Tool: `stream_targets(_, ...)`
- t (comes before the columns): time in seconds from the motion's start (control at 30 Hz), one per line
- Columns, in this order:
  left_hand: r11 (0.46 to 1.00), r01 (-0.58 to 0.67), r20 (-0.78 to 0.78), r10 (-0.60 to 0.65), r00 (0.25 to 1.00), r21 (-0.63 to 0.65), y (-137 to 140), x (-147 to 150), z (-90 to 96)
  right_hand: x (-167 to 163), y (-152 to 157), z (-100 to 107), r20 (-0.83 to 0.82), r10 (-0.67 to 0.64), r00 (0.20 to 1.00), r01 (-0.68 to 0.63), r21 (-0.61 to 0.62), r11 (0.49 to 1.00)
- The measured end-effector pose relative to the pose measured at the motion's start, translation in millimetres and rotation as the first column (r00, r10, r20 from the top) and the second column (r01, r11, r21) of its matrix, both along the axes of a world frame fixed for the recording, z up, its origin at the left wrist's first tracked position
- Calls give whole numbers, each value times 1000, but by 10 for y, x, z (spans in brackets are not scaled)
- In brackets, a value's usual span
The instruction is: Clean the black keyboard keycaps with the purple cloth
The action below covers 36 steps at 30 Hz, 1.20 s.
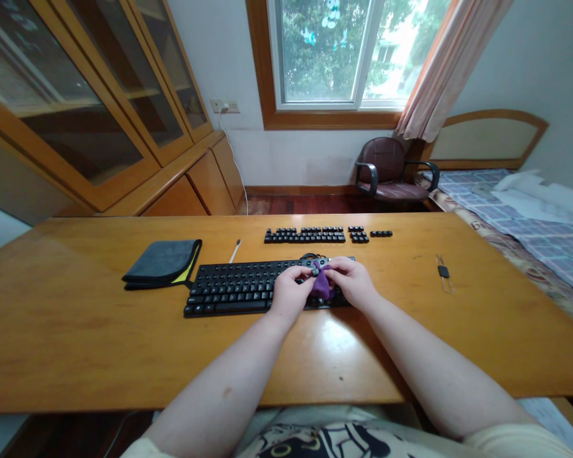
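Observation:
A black keyboard (233,306) lies on the wooden desk, with bare switch spots in its upper rows. Over its right part, my left hand (292,289) pinches a small dark keycap (314,272) between thumb and finger. My right hand (354,281) is closed on a purple cloth (321,286), which hangs down between both hands and touches the keycap. Both hands cover part of the keyboard's right side.
Loose keycaps (310,235) stand in rows at the desk's far side. Left of the keyboard lie a folded grey cloth (161,259) and a white brush-like stick (235,251). A keycap puller (443,271) rests at the right. Beyond are a chair (384,165) and a bed (487,191).

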State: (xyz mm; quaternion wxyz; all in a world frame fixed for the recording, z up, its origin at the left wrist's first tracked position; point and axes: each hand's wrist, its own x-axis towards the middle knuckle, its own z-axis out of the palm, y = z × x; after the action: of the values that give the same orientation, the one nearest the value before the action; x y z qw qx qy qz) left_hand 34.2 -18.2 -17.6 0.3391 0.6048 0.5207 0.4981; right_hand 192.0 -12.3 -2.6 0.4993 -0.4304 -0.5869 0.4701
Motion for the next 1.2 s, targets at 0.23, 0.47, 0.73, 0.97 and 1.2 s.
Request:
stream_targets(0.23, 997, 61, -4, -61, 998, 44, 10, -15, 34, 110, 34, 5, 22, -3, 1000, 2, 28, 1000)
stream_targets(0.47, 984, 82, -69, -71, 995, 159, -22, -19, 88, 124, 33, 15, 39, 14, 999, -17, 72, 997)
stream_targets(0.73, 976, 103, -176, -70, 982, 189, -27, -14, 67, 86, -47, 101, 188, -71, 980, 14, 287, 958)
stream_targets(0.97, 937, 229, -404, -107, 909, 266, -12, -42, 44, -11, -62, 57, 319, -41, 947, -54, 282, 958)
stream_targets(1.2, 917, 282, -518, -102, 849, 282, -10, -66, 50, -34, -41, 37, 311, -91, 946, 23, 217, 976)
